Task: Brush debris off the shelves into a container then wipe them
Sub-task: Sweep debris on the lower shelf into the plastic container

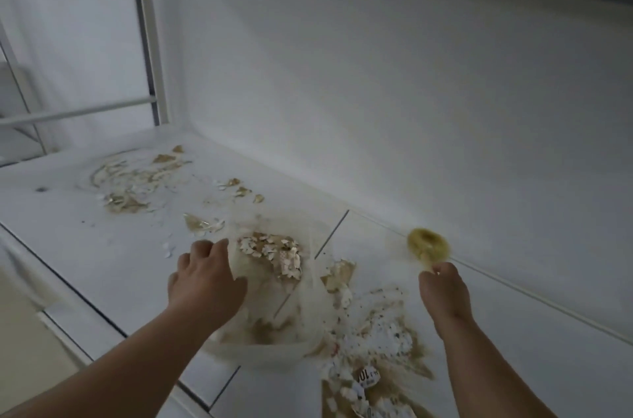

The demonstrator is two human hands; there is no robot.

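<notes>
On the shelf (102, 246), our left hand (205, 280) grips the container (274, 325); debris (387, 338) lies between it and our right hand (445, 290), clamped on the brush (428, 244).

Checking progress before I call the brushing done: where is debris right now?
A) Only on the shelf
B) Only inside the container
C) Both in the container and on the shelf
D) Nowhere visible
C: flakes lie inside the translucent container that the left hand grips by its rim, and more debris still covers the shelf beside it.
</notes>
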